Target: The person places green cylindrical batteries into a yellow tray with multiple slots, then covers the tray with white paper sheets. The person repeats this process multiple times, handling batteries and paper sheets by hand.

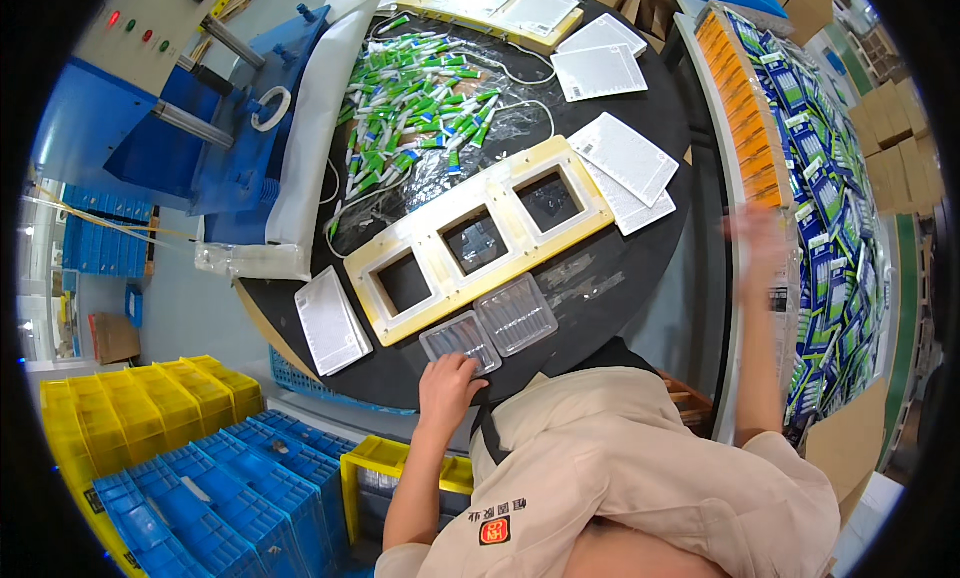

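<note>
My left hand [449, 389] is at the round black table's near edge, its fingers closed on the near rim of a clear plastic blister tray [459, 340]. A second clear blister tray [515, 315] lies against it on the right. Just beyond them is a cream-yellow frame [432, 322] with three square openings, dark inside. My right hand [757, 243] is out at the right, smeared by motion, beside a row of orange cartons [742, 118]. Its fingers cannot be made out, nor whether it holds anything.
Many green-and-white tubes [415, 103] are heaped on the table. Printed cards [333, 320] lie left, with more cards [625, 158] right. A blue press machine [230, 148] stands left. Blue-green blister packs [825, 238] fill the right side. Blue crates [230, 493] and yellow crates [150, 403] sit lower left.
</note>
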`<state>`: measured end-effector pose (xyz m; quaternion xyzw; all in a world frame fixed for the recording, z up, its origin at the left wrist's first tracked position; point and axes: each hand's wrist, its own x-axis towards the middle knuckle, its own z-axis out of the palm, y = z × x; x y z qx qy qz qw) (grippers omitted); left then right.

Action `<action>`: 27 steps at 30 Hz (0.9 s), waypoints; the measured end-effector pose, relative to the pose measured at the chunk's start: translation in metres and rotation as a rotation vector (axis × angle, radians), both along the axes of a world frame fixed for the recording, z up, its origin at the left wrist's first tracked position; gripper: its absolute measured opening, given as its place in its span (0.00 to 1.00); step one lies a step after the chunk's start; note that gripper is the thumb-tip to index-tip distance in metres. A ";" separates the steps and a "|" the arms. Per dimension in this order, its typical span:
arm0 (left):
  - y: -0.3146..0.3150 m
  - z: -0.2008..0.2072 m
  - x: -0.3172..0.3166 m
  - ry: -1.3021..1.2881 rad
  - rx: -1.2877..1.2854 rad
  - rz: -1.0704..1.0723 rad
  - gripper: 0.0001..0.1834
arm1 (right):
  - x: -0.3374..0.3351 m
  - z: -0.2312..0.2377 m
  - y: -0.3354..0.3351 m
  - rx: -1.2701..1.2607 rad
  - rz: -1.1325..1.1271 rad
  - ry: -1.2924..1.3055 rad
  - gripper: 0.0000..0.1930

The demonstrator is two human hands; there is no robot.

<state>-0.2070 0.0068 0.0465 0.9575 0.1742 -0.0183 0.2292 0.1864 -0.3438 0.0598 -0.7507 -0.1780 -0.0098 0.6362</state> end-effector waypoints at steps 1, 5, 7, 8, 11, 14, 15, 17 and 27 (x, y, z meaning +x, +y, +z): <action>0.004 -0.003 0.002 0.035 0.009 -0.049 0.15 | -0.040 0.002 0.056 -0.488 0.327 -0.232 0.08; 0.013 -0.008 0.008 0.077 -0.030 -0.124 0.11 | -0.147 -0.003 0.195 -0.831 1.226 -0.515 0.25; 0.017 -0.007 0.008 0.053 -0.082 -0.128 0.09 | -0.152 -0.010 0.215 -0.878 1.261 -0.614 0.20; 0.019 -0.007 0.009 0.050 -0.110 -0.121 0.09 | -0.149 -0.016 0.220 -0.889 1.302 -0.590 0.18; 0.027 -0.006 0.012 0.083 -0.186 -0.126 0.09 | -0.133 -0.032 0.226 -0.874 1.369 -0.423 0.12; 0.029 -0.008 0.013 0.089 -0.201 -0.140 0.07 | -0.128 -0.038 0.228 -0.905 1.431 -0.298 0.07; 0.028 -0.008 0.013 0.084 -0.165 -0.142 0.06 | -0.130 -0.037 0.227 -0.867 1.423 -0.369 0.06; 0.023 -0.009 0.010 0.019 -0.107 -0.115 0.04 | -0.135 -0.031 0.222 -0.744 1.392 -0.519 0.05; -0.012 0.027 -0.016 -0.343 0.104 0.091 0.05 | -0.159 -0.006 0.195 -0.645 1.108 -1.084 0.04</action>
